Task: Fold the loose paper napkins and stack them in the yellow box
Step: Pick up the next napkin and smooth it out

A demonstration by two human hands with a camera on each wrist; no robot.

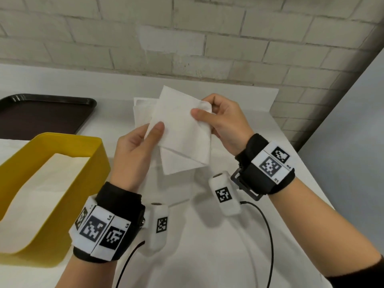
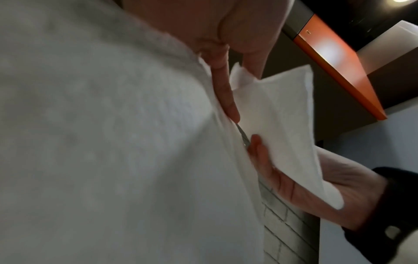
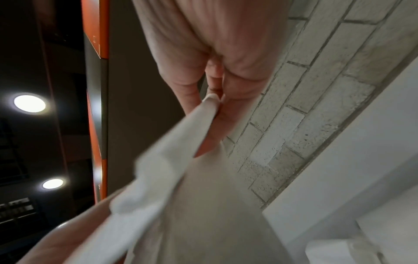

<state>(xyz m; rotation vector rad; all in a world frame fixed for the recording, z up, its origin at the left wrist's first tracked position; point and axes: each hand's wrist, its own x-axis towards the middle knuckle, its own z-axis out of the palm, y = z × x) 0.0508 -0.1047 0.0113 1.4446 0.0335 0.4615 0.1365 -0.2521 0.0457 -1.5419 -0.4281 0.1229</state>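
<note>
**Napkin up between both hands**

Your left hand [image 1: 133, 148] pinches the white napkin's [image 1: 180, 132] left edge, thumb on top. Your right hand [image 1: 224, 121] pinches its upper right corner. It hangs partly folded, creased diagonally, above the table [image 1: 207, 246]. Left of your left fingers sits the yellow box [image 1: 97, 163], napkins inside.

Your left hand [image 1: 133, 146]: raised, thumb pinching. Your right hand [image 1: 224, 121]: raised opposite, thumb and fingers pinching. Both wrists banded.
</note>
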